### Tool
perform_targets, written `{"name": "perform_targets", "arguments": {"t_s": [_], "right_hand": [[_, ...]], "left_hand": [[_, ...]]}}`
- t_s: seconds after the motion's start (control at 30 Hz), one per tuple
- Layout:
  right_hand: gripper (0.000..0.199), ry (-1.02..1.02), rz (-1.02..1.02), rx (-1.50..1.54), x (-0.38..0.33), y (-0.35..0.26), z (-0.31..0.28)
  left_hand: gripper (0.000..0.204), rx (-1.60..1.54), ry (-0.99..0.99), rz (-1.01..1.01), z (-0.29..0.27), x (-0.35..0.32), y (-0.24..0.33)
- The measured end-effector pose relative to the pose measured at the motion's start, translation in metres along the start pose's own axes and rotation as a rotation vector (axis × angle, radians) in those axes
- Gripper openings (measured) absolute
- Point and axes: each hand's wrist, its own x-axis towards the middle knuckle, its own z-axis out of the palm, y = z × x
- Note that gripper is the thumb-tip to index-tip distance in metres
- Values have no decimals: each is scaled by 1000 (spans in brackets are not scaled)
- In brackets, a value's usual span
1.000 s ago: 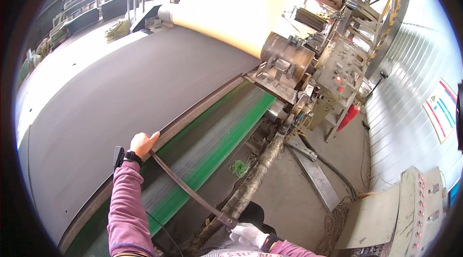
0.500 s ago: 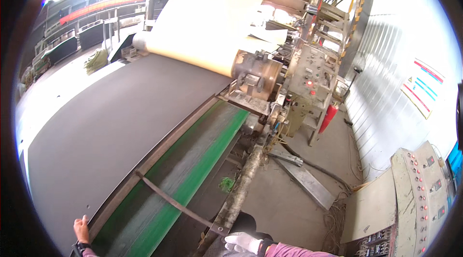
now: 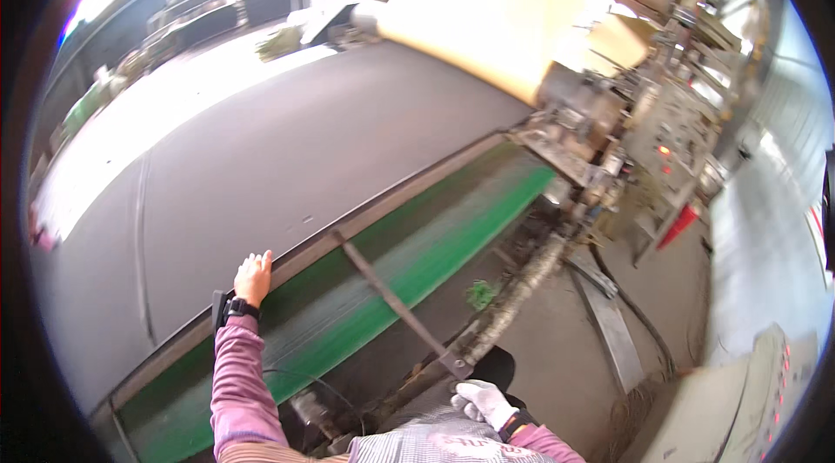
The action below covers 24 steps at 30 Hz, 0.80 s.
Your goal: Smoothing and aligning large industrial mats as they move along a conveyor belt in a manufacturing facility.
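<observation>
A wide dark grey sheet [image 3: 287,154] lies flat across the left and middle of the view. My left hand [image 3: 253,279] is bare, with a dark watch at the wrist. It rests on the sheet's near edge, by the brown rail [image 3: 304,247], its fingers stretched forward. My right hand [image 3: 484,403] wears a white glove and sits low in front of my body. Its fingers are curled in beside the near end of a narrow metal bar [image 3: 391,299], and I see nothing in them. This bar slants from the rail over a worn green belt [image 3: 417,241].
A yellow sheet [image 3: 496,11] comes down to a roller at the far end. Machinery and a control panel [image 3: 670,137] with lit red lamps stand at the right. A pale metal plate [image 3: 616,341] lies on the floor, near a lamp-studded cabinet [image 3: 739,402].
My view has swung left, so the scene has shifted rightward. My left hand and forearm now show much more fully at the sheet's edge. The right glove's fingers are more curled.
</observation>
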Motion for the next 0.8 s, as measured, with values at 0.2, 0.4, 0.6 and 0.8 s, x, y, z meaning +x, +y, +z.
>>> {"name": "perform_targets", "arguments": {"t_s": [0.2, 0.4, 0.6, 0.8], "right_hand": [[20, 90, -5, 20, -3, 1, -5], [23, 68, 23, 30, 16, 17, -8], [17, 46, 17, 24, 5, 1, -13], [19, -37, 62, 55, 3, -6, -6]], "left_hand": [[35, 49, -174, -291, -46, -59, -48], [47, -126, -307, -446, -65, -36, -21], [60, -134, -234, -392, -74, 51, 66], [64, -241, -428, -329, -36, 106, 98]]}}
